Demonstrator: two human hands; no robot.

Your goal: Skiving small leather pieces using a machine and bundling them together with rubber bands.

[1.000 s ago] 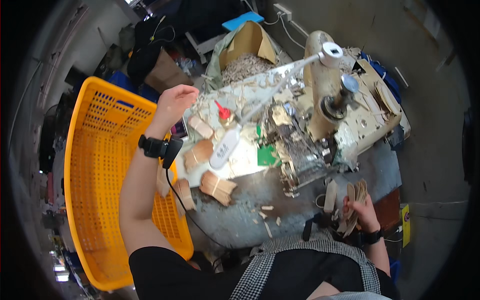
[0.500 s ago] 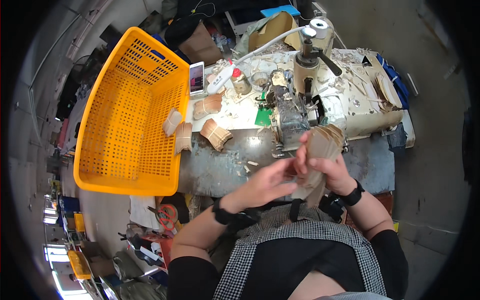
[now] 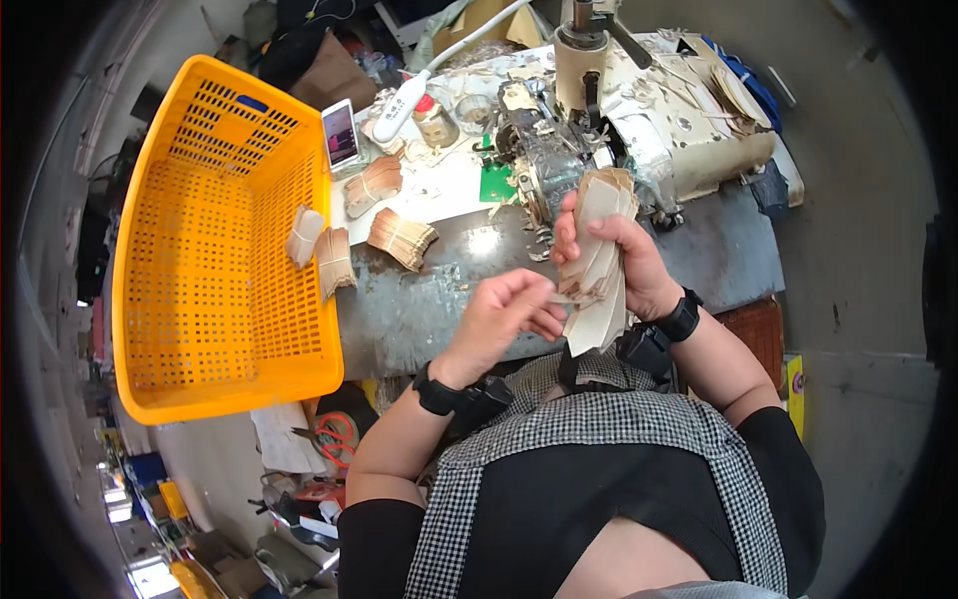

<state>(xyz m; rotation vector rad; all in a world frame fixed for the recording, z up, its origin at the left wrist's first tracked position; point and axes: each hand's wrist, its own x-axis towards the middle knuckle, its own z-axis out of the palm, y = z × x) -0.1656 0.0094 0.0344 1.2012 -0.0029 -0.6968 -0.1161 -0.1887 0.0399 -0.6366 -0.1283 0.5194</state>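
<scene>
A long, flat, beige stack (image 3: 601, 268) was gripped, pointing outward, by the right hand (image 3: 644, 268). The left hand (image 3: 504, 315) was pinched at its near-left edge, item unclear.

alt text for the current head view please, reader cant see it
A person's right hand holds a fanned stack of thin, pale, flat pieces, with the left hand, fingers curled, beside its lower end. Ahead is a metal worktop with banded bundles and a scrap-strewn machine; a yellow plastic basket is at left.
</scene>
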